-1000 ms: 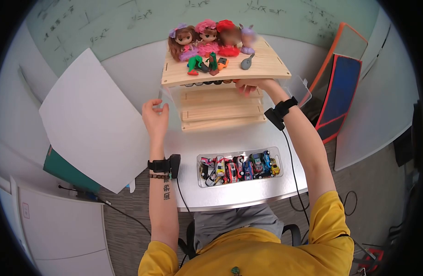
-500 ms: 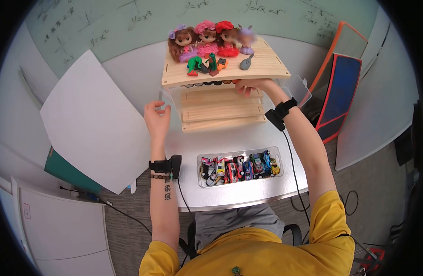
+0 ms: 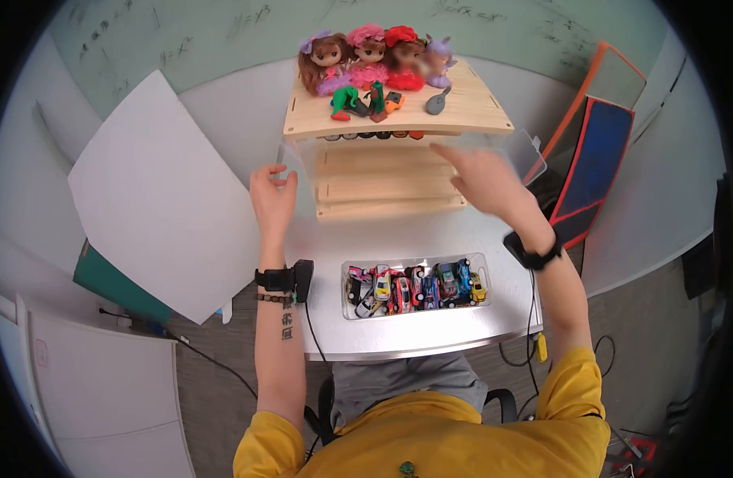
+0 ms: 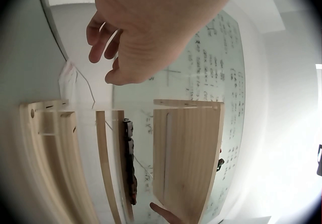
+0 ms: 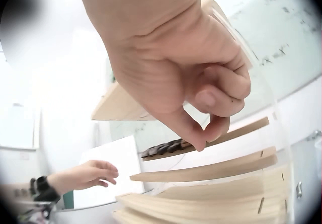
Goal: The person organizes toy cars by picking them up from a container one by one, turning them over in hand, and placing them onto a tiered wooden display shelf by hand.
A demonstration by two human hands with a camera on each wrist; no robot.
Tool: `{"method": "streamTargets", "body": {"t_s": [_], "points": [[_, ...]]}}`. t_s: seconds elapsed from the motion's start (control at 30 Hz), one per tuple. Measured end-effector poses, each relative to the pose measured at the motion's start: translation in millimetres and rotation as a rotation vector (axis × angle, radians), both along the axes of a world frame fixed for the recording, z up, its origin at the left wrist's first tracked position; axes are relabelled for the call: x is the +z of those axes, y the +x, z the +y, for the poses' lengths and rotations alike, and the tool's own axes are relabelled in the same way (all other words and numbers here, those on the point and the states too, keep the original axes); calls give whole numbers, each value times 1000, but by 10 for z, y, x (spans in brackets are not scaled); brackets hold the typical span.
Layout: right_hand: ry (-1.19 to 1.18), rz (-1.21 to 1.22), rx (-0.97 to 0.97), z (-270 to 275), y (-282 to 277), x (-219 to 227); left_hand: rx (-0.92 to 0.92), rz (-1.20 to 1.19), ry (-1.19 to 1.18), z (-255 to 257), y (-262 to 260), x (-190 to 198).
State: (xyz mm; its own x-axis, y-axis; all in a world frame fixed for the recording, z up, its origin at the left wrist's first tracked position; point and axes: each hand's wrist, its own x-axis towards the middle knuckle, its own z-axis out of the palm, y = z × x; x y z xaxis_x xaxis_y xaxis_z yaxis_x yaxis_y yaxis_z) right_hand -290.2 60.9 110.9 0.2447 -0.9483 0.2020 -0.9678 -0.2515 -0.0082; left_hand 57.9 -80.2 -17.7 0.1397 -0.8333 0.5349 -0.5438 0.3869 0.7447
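My right hand (image 3: 490, 182) is in front of the right part of a wooden shelf unit (image 3: 454, 115), below its top board. Its index finger points toward the shelf, and thumb and fingertip come close together in the right wrist view, with nothing visible between them. Just under the top board, a row of toy cars (image 3: 374, 135) lines a shelf. Beside the unit's clear left side panel, my left hand (image 3: 273, 199) is raised with loosely bent fingers, holding nothing. A clear tray (image 3: 358, 314) full of toy cars (image 3: 426, 288) sits on the table nearer my body.
Several dolls (image 3: 370, 64) sit on the top board, with small toy figures (image 3: 377, 103) and a grey toy (image 3: 437, 102) before them. A clear open lid or box (image 3: 528, 159) stands right of the unit. Cables run from both wrist cameras across the table (image 3: 326, 239).
My right hand has come out from under the top board, back toward me and to the right. The left hand stays about where it was. The view has tilted slightly.
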Motion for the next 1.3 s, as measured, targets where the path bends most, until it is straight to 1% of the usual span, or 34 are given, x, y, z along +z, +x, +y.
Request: {"method": "streamTargets", "body": {"t_s": [0.03, 0.07, 0.1, 0.13, 0.17, 0.2, 0.27, 0.3, 0.37, 0.4, 0.43, 0.5, 0.63, 0.7, 0.83, 0.9, 0.93, 1.0, 1.03, 1.1, 1.13, 1.27, 1.3], "points": [[-49, 68, 29, 314, 120, 129, -3, -1, -9, 2, -5, 7], [14, 29, 107, 619, 256, 350, -6, -5, -17, 3, -4, 9], [-77, 46, 271, 963, 342, 578, 5, -12, 0, 7, 2, 4], [-173, 58, 433, 1247, 382, 659, -7, -8, -11, 3, 4, 5], [-470, -48, 582, 1430, 356, 552, -17, -5, -25, -9, 4, 6], [-499, -186, 366, 1786, 564, 626, -4, -18, -10, -16, 3, -1], [-570, -212, 444, 2025, 537, 740, -19, -18, -15, -16, -1, 7], [-566, -233, 450, 2120, 516, 750, -7, -35, -7, 11, 0, 13], [-572, -50, 231, 2263, 472, 766, -16, -16, 5, 30, -40, 47], [-557, -47, 173, 2299, 501, 781, -11, -27, 5, 28, -54, 56], [-554, -59, 175, 2315, 513, 799, -17, -26, -2, 37, -57, 44], [-589, 18, 125, 2329, 535, 814, -16, -34, 1, 55, -22, 20], [-600, 42, 109, 2272, 622, 806, -7, -84, -2, 79, -75, 2], [-635, 73, 358, 2209, 586, 796, -7, -92, 3, 90, -66, 16], [-620, 35, 378, 2252, 583, 731, -1, -94, -8, 61, -78, 16], [-567, -27, 138, 2323, 644, 727, -11, -78, -16, 69, -54, 11], [-576, -21, 141, 2360, 614, 706, -12, -72, -1, 74, -51, 2], [-526, -109, 171, 2408, 476, 629, -17, -53, -5, 56, -73, 11], [-536, -101, 170, 2383, 437, 554, -3, -66, 4, 63, -69, 4], [-777, -308, 198, 2314, 386, 405, 3, -76, 9, 79, -74, 30], [-780, -302, 192, 2277, 385, 425, 5, -62, 7, 99, -79, 43], [-600, -309, 376, 2053, 477, 538, -30, -67, 18, 61, -48, -5], [-549, -316, 406, 2058, 499, 548, -64, -75, 33, 36, -40, -21]]}}
